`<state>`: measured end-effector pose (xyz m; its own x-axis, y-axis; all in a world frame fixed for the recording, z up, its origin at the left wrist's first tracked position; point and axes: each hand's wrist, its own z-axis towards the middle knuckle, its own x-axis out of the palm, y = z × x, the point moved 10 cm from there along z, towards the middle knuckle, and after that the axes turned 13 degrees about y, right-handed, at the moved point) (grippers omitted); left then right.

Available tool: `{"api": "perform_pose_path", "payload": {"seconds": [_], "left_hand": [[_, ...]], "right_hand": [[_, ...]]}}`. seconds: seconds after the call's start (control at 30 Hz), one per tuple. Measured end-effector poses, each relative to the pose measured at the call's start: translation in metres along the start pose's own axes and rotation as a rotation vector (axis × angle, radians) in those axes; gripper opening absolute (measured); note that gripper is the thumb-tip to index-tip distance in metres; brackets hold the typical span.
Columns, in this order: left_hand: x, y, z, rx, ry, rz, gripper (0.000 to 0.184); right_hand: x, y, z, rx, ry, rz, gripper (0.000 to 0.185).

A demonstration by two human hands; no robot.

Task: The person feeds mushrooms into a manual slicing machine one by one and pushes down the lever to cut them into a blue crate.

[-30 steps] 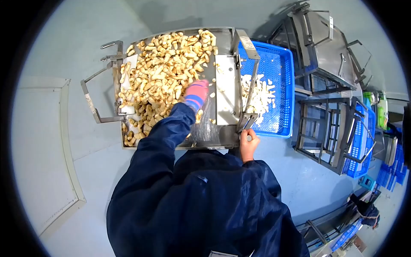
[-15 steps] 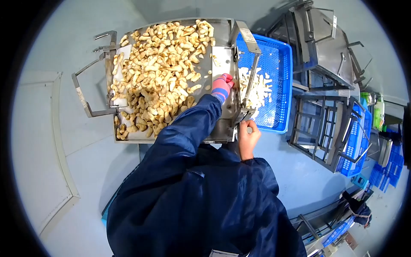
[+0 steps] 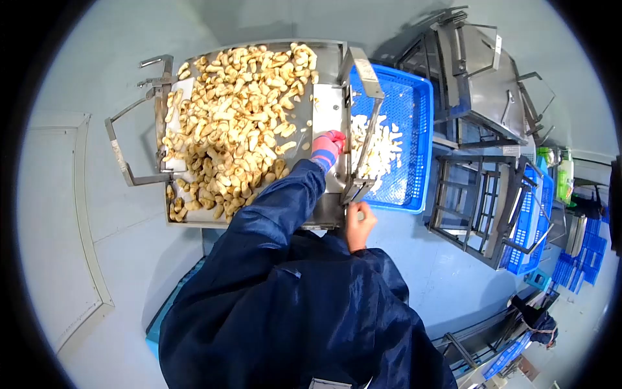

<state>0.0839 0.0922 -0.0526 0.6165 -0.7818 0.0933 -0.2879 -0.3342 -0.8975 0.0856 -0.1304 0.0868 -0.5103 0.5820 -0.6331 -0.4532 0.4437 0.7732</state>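
My left hand [image 3: 327,148], in a pink and blue striped glove, rests on the metal plate [image 3: 332,107] beside the upright cutting edge. Its fingers are curled together; what they hold, if anything, is hidden. My bare right hand [image 3: 360,226] is closed around the handle end of a hinged metal lever [image 3: 368,139] on the plate's right side. Left of the plate lies a heap of pale, knobbly, brown-marked pieces [image 3: 240,123], mushroom-like in shape, on a steel tray table [image 3: 330,55]. Small white cut pieces [image 3: 377,149] lie in a blue perforated basket [image 3: 424,136] right of the lever.
A second metal lever frame [image 3: 120,149] juts from the table's left side. Steel stands [image 3: 479,194] and a tilted steel machine [image 3: 489,84] are to the right, with another blue basket [image 3: 534,220] behind. A teal bin [image 3: 172,305] is low on the left.
The whole view has shifted, so the table and basket appear lower and a little left. My left hand has come slightly toward me along the plate. My right hand still grips the lever handle.
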Motion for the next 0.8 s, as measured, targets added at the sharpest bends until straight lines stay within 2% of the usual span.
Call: {"api": "perform_pose_path", "payload": {"seconds": [0.03,0.07,0.1,0.13,0.17,0.27,0.33,0.37,0.43,0.47,0.5,0.63,0.67,0.77,0.8], "left_hand": [[-0.001,0.001,-0.004,0.013,-0.01,0.058,0.018],[0.003,0.0,-0.002,0.114,0.012,0.007,0.018],[0.007,-0.003,-0.009,0.074,0.016,-0.122,0.019],[0.005,0.002,-0.007,0.067,0.005,-0.044,0.017],[0.003,0.005,0.0,0.075,-0.01,0.03,0.016],[0.001,0.002,0.002,0.047,-0.039,0.032,0.014],[-0.004,0.003,0.0,0.068,-0.086,0.174,0.015],[0.003,-0.002,-0.005,0.101,-0.034,-0.025,0.018],[-0.003,-0.019,-0.011,0.222,-0.144,0.383,0.019],[0.0,-0.008,-0.001,0.116,-0.062,0.209,0.019],[0.007,0.005,0.001,0.003,0.019,0.034,0.018],[0.001,-0.01,-0.004,0.158,-0.082,0.284,0.018],[0.007,-0.008,-0.003,0.053,-0.009,0.128,0.02],[0.005,0.004,0.0,0.039,-0.016,0.016,0.02],[0.006,0.006,-0.002,0.003,0.026,-0.104,0.019]], "right_hand": [[-0.009,0.015,0.003,0.032,-0.015,0.034,0.021],[-0.018,0.031,0.006,0.064,-0.03,0.068,0.023],[-0.019,0.036,0.007,0.118,0.002,0.166,0.022],[-0.021,0.042,0.008,0.175,0.028,0.262,0.022],[-0.009,0.021,-0.001,0.063,0.004,0.23,0.02],[0.001,0.004,-0.006,0.089,0.029,0.23,0.018],[-0.023,0.049,0.012,0.175,0.05,0.234,0.018],[-0.03,0.058,0.016,0.224,0.055,0.235,0.017],[-0.014,0.031,0.005,0.202,0.049,0.256,0.019],[0.0,0.008,-0.003,0.156,0.032,0.265,0.02],[0.0,0.014,-0.001,0.116,0.023,0.274,0.021],[-0.023,0.044,0.009,0.117,0.004,0.253,0.022],[-0.022,0.041,0.011,0.265,0.048,0.332,0.021],[-0.01,0.021,0.003,0.11,0.025,0.266,0.021],[-0.001,0.008,-0.003,0.127,0.035,0.239,0.019]]}}
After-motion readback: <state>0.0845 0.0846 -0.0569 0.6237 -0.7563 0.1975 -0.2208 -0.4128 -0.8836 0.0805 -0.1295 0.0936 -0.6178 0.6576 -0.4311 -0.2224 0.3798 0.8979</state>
